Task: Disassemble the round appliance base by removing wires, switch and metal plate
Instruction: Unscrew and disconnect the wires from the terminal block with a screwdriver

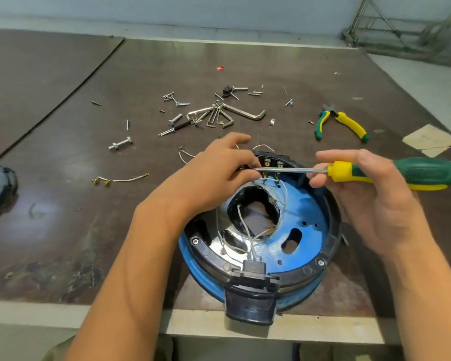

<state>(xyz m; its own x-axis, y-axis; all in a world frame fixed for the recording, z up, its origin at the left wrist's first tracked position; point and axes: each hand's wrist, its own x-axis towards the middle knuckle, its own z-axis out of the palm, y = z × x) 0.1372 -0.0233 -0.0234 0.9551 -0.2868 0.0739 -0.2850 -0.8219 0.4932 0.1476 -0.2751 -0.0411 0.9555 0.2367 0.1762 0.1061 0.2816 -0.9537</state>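
While the base (pixel 301 230) sits at the counter's (pixel 63 217) near edge, the right hand (pixel 370 196) grips the screwdriver (pixel 391 173), shaft lying crosswise, tip pointing left at the far-rim switch (pixel 268 164), which the nearer left hand (pixel 219 173) pinches.

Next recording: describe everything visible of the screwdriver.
The screwdriver has a green-and-yellow, rubbery-looking handle and a bright metal shaft. The right hand holds it by the handle's yellow front end, nearly level, above the far side of the round appliance base. Its tip points left and meets the fingertips of the left hand.
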